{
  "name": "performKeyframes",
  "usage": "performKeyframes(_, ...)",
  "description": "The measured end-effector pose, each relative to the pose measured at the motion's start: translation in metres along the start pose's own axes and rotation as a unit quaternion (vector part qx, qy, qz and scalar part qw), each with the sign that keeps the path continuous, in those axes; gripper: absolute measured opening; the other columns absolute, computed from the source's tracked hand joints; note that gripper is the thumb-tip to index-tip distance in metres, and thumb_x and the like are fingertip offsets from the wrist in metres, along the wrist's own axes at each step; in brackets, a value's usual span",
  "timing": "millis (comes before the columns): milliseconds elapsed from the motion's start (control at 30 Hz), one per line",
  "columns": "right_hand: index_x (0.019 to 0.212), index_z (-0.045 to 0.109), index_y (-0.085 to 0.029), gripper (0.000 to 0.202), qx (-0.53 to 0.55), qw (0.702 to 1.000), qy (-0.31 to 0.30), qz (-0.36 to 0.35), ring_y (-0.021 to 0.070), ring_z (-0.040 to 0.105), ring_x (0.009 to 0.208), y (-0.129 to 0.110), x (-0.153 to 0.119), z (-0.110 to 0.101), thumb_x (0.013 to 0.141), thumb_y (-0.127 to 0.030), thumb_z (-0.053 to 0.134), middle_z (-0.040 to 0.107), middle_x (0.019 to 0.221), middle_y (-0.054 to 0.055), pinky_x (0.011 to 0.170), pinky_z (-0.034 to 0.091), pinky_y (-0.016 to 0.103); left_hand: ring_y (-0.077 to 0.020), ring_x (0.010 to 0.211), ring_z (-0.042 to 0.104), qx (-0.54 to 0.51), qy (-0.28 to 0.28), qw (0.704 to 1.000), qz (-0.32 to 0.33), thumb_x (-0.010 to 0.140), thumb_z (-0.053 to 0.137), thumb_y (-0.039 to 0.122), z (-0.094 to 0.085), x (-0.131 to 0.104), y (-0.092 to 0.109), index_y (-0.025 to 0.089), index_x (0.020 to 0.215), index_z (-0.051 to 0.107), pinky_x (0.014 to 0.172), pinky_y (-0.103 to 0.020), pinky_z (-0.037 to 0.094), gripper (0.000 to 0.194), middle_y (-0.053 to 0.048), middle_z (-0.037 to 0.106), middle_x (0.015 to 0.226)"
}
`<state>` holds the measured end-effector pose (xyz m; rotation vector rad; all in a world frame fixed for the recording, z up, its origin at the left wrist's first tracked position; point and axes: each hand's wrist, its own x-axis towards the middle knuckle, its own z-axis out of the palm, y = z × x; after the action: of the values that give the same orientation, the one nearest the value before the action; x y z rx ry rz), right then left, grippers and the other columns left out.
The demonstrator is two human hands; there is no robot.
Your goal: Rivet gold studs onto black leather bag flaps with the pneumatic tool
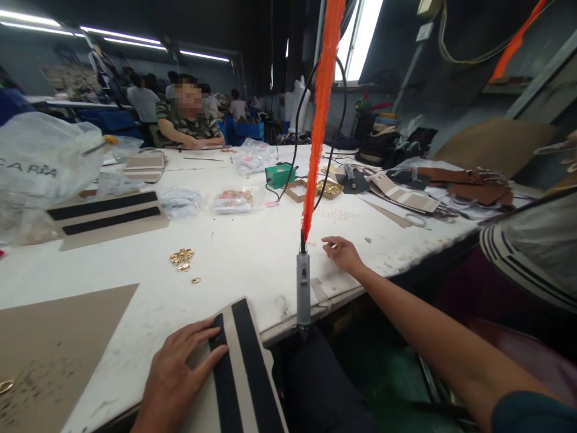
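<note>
My left hand [183,364] lies flat with fingers spread on a beige panel [241,367] that has two black stripes. The panel rests at the table's front edge. Over the white table, my right hand [345,254] reaches out with its index finger extended and the other fingers partly bent; nothing shows in it. Small reddish pieces [336,214] lie scattered just beyond that hand. Between my hands a grey electric screwdriver [303,288] hangs upright from an orange strap [317,126], touched by neither hand. Gold oval rings [182,258] sit in a small pile to the left.
A brown board [58,349] covers the near left. Farther back are another striped panel [112,213], plastic bags [234,199], a green box [279,175] with a cable and a tray of gold parts [329,189]. A person [192,123] sits across the table; another person's sleeve [532,240] is at right.
</note>
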<state>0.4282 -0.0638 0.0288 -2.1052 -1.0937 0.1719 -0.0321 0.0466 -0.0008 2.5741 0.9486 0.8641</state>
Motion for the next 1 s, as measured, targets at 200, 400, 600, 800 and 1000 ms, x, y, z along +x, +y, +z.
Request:
performKeyframes(200, 0.106, 0.081, -0.025, 0.021, -0.081, 0.993, -0.062, -0.054, 0.0200, 0.066, 0.099, 0.021, 0.049, 0.018, 0.094, -0.025, 0.064, 0.075, 0.107, 0.004, 0.096, 0.048, 0.031, -0.0340, 0.111, 0.073, -0.007, -0.006, 1.000, -0.017, 0.085, 0.068, 0.073, 0.001, 0.001, 0.001, 0.034, 0.102, 0.082, 0.097, -0.052, 0.062, 0.044, -0.004, 0.080, 0.119)
performKeyframes(400, 0.095, 0.079, -0.022, 0.016, -0.124, 0.986, -0.087, -0.075, 0.0199, 0.065, 0.100, 0.031, 0.063, 0.021, 0.096, -0.027, 0.064, 0.075, 0.103, 0.004, 0.093, 0.044, 0.028, -0.0341, 0.111, 0.073, -0.009, -0.017, 1.000, -0.016, 0.084, 0.069, 0.074, 0.002, 0.001, -0.002, 0.035, 0.105, 0.080, 0.097, -0.055, 0.062, 0.045, -0.004, 0.079, 0.121)
performKeyframes(600, 0.095, 0.076, -0.021, 0.017, -0.164, 0.979, -0.093, -0.079, 0.0200, 0.063, 0.099, 0.027, 0.061, 0.020, 0.099, -0.026, 0.060, 0.073, 0.108, 0.006, 0.086, 0.042, 0.028, -0.0326, 0.111, 0.073, -0.012, -0.012, 1.000, -0.006, 0.083, 0.069, 0.074, 0.004, -0.001, -0.005, 0.036, 0.106, 0.080, 0.098, -0.054, 0.061, 0.045, -0.003, 0.079, 0.121)
performKeyframes(800, 0.093, 0.074, -0.021, 0.020, -0.193, 0.972, -0.108, -0.079, 0.0201, 0.061, 0.095, 0.026, 0.052, 0.010, 0.100, -0.025, 0.057, 0.070, 0.106, 0.006, 0.079, 0.040, 0.028, -0.0320, 0.111, 0.073, -0.014, -0.010, 1.000, -0.004, 0.083, 0.069, 0.075, 0.005, -0.001, -0.005, 0.035, 0.105, 0.080, 0.099, -0.051, 0.061, 0.046, -0.003, 0.079, 0.120)
performKeyframes(1000, 0.096, 0.076, -0.021, 0.022, -0.196, 0.970, -0.122, -0.071, 0.0201, 0.061, 0.095, 0.035, 0.040, 0.001, 0.102, -0.027, 0.056, 0.069, 0.107, 0.006, 0.080, 0.041, 0.028, -0.0325, 0.111, 0.073, -0.007, -0.007, 1.000, -0.003, 0.084, 0.066, 0.076, 0.006, -0.003, -0.006, 0.035, 0.105, 0.080, 0.099, -0.051, 0.060, 0.048, -0.003, 0.079, 0.121)
